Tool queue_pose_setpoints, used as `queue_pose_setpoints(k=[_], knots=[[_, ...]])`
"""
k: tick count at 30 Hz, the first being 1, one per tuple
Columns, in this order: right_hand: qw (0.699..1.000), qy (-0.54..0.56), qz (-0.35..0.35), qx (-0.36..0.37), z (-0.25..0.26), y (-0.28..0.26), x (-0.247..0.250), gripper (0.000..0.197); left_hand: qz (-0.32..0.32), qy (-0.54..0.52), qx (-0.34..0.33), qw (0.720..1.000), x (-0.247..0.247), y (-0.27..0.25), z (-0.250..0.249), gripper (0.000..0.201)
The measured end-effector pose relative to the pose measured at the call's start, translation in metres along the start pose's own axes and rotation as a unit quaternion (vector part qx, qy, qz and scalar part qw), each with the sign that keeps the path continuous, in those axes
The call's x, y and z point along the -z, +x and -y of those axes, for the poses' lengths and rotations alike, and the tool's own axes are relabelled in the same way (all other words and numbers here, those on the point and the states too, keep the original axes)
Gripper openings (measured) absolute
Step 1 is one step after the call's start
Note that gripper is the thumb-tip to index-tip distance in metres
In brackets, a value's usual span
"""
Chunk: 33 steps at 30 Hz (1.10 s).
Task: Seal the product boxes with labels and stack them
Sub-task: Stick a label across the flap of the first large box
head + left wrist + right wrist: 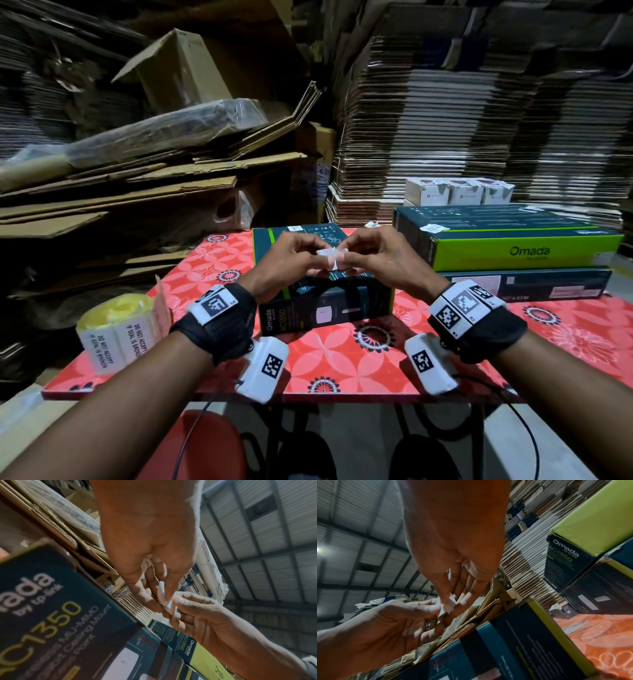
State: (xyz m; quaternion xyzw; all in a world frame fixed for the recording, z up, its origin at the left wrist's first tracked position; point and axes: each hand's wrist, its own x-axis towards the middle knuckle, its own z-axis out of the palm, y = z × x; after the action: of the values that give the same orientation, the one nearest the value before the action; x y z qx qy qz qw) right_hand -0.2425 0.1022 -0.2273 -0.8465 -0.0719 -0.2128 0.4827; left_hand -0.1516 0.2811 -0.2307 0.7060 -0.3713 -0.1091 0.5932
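A small pale label is held in the air between both hands, above a dark Omada product box in the middle of the red table. My left hand pinches the label's left part. My right hand pinches its right part. In the wrist views the label is folded or split into two thin pieces; I cannot tell which is backing. A roll of seal labels with red warning text stands at the table's left front. Two long Omada boxes lie stacked at the right.
Small white boxes stand behind the stacked pair. Flattened cardboard rises in tall piles behind the red patterned table, and loose cartons lean at the left. A red stool sits below the table's front edge.
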Motion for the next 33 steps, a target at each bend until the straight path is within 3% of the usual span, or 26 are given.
queue_pose_setpoints(k=[4,11,18,33], knots=[[1.000,0.004,0.003,-0.013,-0.0027,0.0011,0.0008,0.004,0.010,-0.014,0.007,1.000,0.0000,-0.0005,0.0023,0.012],[0.998,0.045,0.010,-0.046,-0.0032,-0.0006,-0.0016,0.016,0.020,-0.034,0.019,0.999,0.0005,-0.0022,0.0031,0.018],[0.992,0.100,0.020,-0.069,0.0016,-0.0029,-0.0026,0.005,0.028,-0.054,0.023,0.998,-0.0016,-0.0034,0.0058,0.016],[0.986,0.108,0.078,-0.104,-0.0046,-0.0032,0.0021,0.008,0.081,-0.069,0.051,0.993,0.0016,-0.0073,0.0092,0.010]])
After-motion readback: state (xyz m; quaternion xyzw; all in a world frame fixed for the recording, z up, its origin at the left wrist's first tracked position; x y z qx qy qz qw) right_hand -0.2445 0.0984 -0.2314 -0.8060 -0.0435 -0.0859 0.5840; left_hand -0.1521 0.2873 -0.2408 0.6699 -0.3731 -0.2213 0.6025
